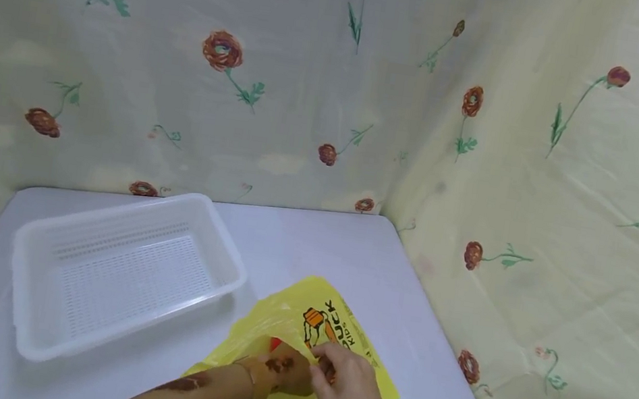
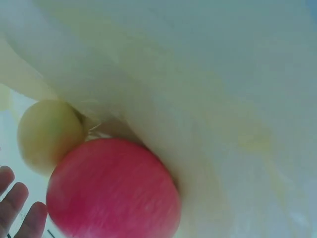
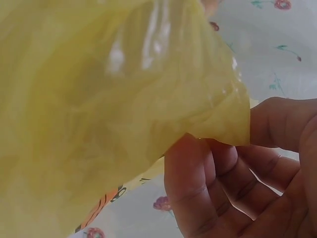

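A yellow plastic bag (image 1: 304, 306) with a printed duck and lettering lies on the table, its mouth held up. My right hand (image 1: 351, 385) pinches the bag's edge between thumb and fingers, as the right wrist view also shows. Into the mouth reaches my left hand (image 1: 290, 367), mostly hidden by the plastic. Inside, the left wrist view shows a large pinkish-red round fruit (image 2: 116, 191) against a smaller yellowish round fruit (image 2: 49, 136). Spread left fingertips (image 2: 34, 218) are right at the red fruit's side; the left thumb is out of sight.
Left of the bag stands a white plastic basket (image 1: 127, 281) with a slotted bottom. Both rest on a pale table (image 1: 314, 239) with rounded corners. Flower-patterned cloth (image 1: 298, 87) hangs behind the table and along its sides.
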{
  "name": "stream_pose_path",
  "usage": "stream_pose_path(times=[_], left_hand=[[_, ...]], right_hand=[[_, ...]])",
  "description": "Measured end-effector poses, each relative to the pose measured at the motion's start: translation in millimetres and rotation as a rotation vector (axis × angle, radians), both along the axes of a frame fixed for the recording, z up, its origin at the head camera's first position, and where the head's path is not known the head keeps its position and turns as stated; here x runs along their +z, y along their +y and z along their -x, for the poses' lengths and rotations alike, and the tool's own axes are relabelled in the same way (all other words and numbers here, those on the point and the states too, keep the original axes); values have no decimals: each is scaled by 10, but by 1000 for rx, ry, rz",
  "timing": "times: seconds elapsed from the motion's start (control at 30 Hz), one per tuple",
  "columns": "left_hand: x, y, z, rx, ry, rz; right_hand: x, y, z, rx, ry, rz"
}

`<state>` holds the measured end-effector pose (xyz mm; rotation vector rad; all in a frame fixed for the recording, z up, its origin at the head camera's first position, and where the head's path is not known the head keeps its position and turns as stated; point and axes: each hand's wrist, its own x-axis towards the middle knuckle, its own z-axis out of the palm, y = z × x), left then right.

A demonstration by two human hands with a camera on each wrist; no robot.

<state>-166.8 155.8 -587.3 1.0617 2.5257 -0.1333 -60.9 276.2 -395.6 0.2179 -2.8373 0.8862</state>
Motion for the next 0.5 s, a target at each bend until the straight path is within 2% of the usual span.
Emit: stream_pose_path(times=[0.03,0.1,0.13,0.17,0.2,0.23,0.3,0.33,0.47,0.5], left_hand=[[13,-53,1,-49,54,59],[291,-138,-95,-63,94,114],[393,-173,-130,-70,110,137],[424,-195,-143,-90,135,163],[489,-199,-176,-79,151,206],[470,-211,-186,-83,173,220],[211,-216,-137,-142,249,238],[35,-211,-93,-145,258,234],[-819,-148,181,-199,279,222],[-961,-139,235,-191,269,220]], right_hand=[[4,-2,-1,-6,6,-7],[9,-5,2,-15,14,-14],[11,-8,3,-19,16,-16],[12,-10,6,-25,15,-20],[13,-14,9,-31,12,-22],[13,-17,13,-37,9,-25],[10,-26,20,-47,-1,-28],[9,-32,23,-49,-6,-29],[-2,-37,33,-48,-21,-13],[-4,-42,33,-47,-25,-9]])
